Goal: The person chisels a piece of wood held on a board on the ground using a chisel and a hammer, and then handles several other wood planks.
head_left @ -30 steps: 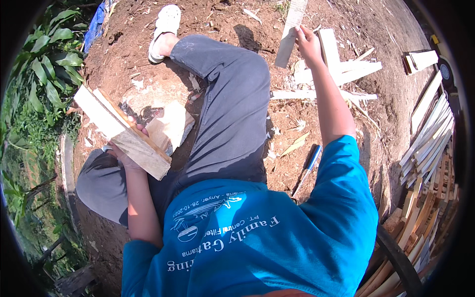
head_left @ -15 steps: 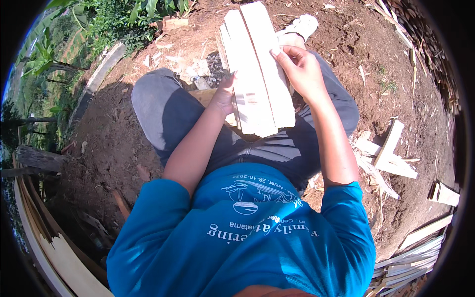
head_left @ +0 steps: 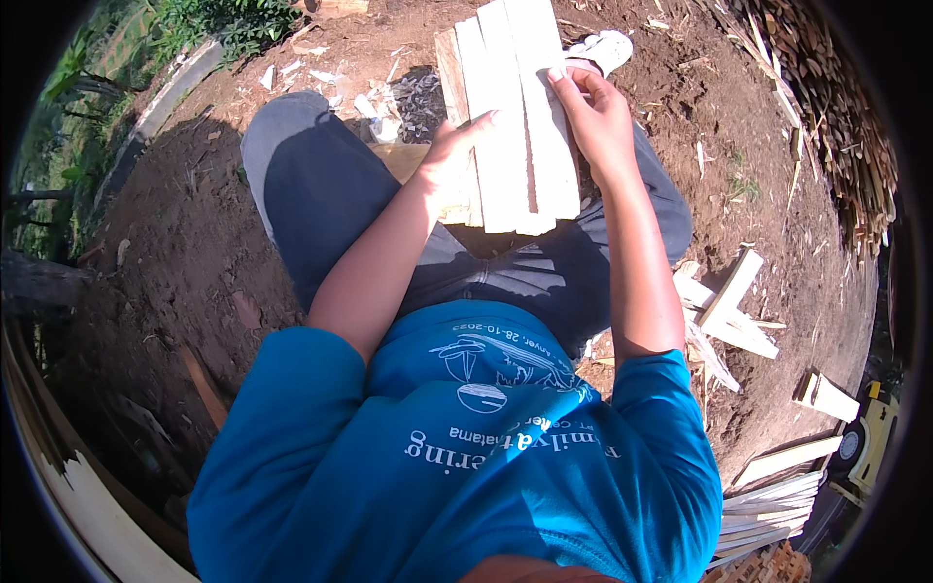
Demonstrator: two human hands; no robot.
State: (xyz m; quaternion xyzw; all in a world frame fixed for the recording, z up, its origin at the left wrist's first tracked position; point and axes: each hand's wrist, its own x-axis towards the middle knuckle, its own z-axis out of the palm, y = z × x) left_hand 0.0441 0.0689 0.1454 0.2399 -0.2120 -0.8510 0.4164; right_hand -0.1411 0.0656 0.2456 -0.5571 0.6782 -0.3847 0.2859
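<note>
Between my knees I hold several pale wooden slats [head_left: 506,117] side by side as a bundle, with a dark gap running down between two of them. My left hand [head_left: 455,160] grips the bundle's left edge, its thumb lying over the front face. On the right edge, my right hand [head_left: 595,115] pinches the outermost slat between thumb and fingers. Sunlight bleaches the wood, so the number of pieces is hard to tell. Another piece of wood [head_left: 400,158] shows behind my left hand, resting near my lap.
Wood chips and dark ash [head_left: 413,102] lie on the soil ahead. At right are crossed wood offcuts [head_left: 731,301], a large stack of thin sticks [head_left: 826,117] and piled slats [head_left: 773,510]. A yellow toy-like vehicle [head_left: 875,437] stands at the right rim. Long boards [head_left: 92,515] lean at lower left.
The bundle has tipped and spread slightly, showing more slats at its left. My left thumb has moved onto the front face. The view has shifted, bringing the yellow vehicle in.
</note>
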